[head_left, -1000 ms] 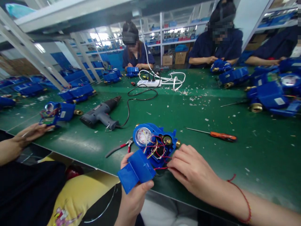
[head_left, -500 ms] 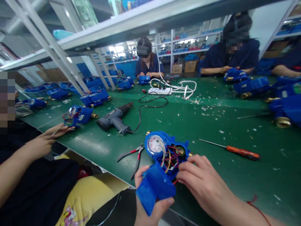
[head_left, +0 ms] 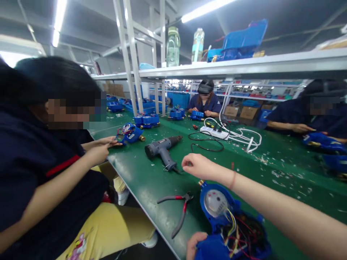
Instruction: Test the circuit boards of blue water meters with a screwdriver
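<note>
At the bottom edge, my left hand (head_left: 193,243) holds the blue plastic cover (head_left: 213,247) of a blue water meter; most of this hand is out of frame. The meter's body (head_left: 207,187) lies beside the cover, its round dial facing up and its housing exposing red, yellow and white wires. My right hand (head_left: 199,166) is stretched across above the meter, close to the handle end of a grey heat gun (head_left: 164,150). Its fingers are loosely curled with a gap, and I see nothing in them. Cutting pliers (head_left: 180,213) with red and black handles lie spread on the green table.
A white power strip (head_left: 214,133) with tangled cables stands farther back. On the left, a co-worker's hands (head_left: 99,151) work on another blue meter (head_left: 130,133). Two more people sit across the table (head_left: 143,180). Above runs a white shelf (head_left: 244,65) bearing bottles and blue parts.
My right hand has left the meter's wires and moved forward and left toward the heat gun. The view has turned left and up; my left hand keeps hold of the cover.
</note>
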